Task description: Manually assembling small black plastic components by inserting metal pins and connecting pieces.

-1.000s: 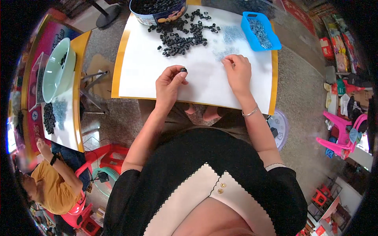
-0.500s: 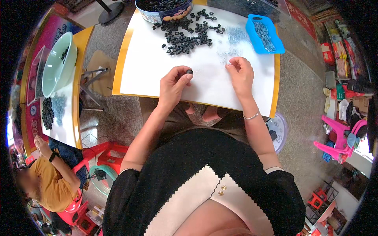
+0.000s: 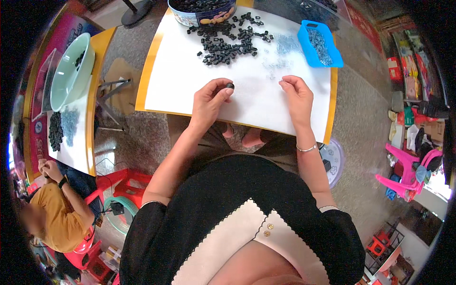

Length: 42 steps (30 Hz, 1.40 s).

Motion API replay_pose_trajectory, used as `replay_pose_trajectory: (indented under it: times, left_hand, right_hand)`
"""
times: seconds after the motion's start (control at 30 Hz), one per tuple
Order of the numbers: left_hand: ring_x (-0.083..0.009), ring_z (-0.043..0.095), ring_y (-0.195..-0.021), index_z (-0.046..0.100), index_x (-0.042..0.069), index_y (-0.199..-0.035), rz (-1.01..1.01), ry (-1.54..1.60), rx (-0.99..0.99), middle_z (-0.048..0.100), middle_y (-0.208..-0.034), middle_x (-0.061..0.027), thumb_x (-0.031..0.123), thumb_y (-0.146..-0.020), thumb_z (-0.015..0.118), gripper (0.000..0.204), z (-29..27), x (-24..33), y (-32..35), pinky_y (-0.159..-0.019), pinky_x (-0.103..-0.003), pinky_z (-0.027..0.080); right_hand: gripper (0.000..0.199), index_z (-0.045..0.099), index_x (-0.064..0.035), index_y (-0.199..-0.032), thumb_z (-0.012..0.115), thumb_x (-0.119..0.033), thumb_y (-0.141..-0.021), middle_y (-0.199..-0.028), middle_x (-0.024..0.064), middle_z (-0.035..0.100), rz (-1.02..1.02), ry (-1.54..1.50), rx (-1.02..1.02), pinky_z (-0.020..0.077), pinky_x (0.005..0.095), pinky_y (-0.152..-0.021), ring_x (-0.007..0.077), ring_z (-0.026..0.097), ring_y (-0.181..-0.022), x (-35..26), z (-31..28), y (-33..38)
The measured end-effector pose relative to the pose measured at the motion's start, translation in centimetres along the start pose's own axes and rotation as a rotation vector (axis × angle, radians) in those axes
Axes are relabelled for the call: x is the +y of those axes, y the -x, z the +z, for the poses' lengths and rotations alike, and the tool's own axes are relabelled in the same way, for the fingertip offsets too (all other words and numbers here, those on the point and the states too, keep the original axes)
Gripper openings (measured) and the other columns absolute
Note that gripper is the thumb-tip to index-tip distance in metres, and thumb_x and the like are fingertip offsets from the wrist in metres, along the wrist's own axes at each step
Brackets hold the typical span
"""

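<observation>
My left hand is closed on a small black plastic part, pinched between thumb and fingertips above the white table sheet. Further right, my right hand has thumb and forefinger together on a tiny clear piece, too small to name. Past my hands lies a loose pile of small black parts. Tiny clear pieces are scattered to the right of that pile. More of them fill a blue plastic tray at the table's right edge.
A round tin full of black parts stands at the far edge. On the left, a second table holds a pale green basin and black parts; a person in a yellow top works there. Red and pink stools stand about.
My right hand has drawn back slightly right and nearer, away from the scattered clear pieces, with a tiny piece now at its fingertips. My left hand keeps its hold, nearly still.
</observation>
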State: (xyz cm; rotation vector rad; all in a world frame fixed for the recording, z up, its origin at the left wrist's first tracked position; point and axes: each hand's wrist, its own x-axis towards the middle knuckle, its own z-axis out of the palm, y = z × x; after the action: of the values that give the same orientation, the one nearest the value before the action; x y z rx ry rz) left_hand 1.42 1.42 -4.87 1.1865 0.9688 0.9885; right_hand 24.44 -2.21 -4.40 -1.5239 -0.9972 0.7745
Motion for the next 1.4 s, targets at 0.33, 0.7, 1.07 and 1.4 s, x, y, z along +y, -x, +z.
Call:
replay_pose_trajectory:
  times: [0.33, 0.7, 1.07, 1.4]
  left_hand:
    - [-0.0119, 0.058, -0.073, 0.058, -0.003, -0.109, -0.171, 0.336, -0.194, 0.063, -0.092, -0.0087, 0.01, -0.087, 0.058, 0.025, -0.5, 0.4, 0.4, -0.07, -0.025, 0.048]
    - [-0.0119, 0.06, -0.073, 0.058, -0.003, -0.107, -0.144, 0.27, -0.232, 0.062, -0.089, -0.0053, 0.01, -0.088, 0.058, 0.024, -1.6, 1.2, 0.9, -0.071, -0.025, 0.05]
    - [-0.014, 0.059, -0.071, 0.058, -0.005, -0.106, -0.172, 0.522, -0.063, 0.062, -0.092, -0.0132, 0.006, -0.088, 0.056, 0.021, -4.4, 1.5, -0.2, -0.072, -0.029, 0.054]
    - [-0.0119, 0.058, -0.073, 0.056, -0.005, -0.108, -0.135, 0.501, 0.047, 0.062, -0.093, -0.0116, 0.005, -0.088, 0.055, 0.023, -6.2, 0.8, -1.0, -0.073, -0.028, 0.052]
  right_hand:
    - [0.01, 0.064, -0.0001, -0.09, 0.063, -0.005, -0.081, -0.085, 0.0025, 0.063, 0.009, -0.177, -0.347, 0.0437, 0.0214, -0.072, 0.0081, 0.055, -0.077, -5.1, 4.3, 2.6]
    - [0.011, 0.065, -0.0024, -0.089, 0.063, -0.004, -0.078, -0.083, 0.004, 0.061, -0.235, 0.129, -0.449, 0.0447, 0.0238, -0.069, 0.0113, 0.056, -0.076, -5.9, 6.1, 3.0]
    - [0.013, 0.065, -0.0015, -0.091, 0.062, -0.007, -0.08, -0.085, 0.0034, 0.063, -0.216, 0.234, -0.352, 0.0439, 0.0235, -0.072, 0.0097, 0.055, -0.076, -5.0, 6.1, 1.4]
    - [0.012, 0.062, -0.0058, -0.077, 0.065, -0.017, -0.074, -0.076, 0.0076, 0.06, -0.619, 0.695, -0.186, 0.0418, 0.0381, -0.071, 0.0257, 0.054, -0.076, -2.7, 10.9, -3.5]
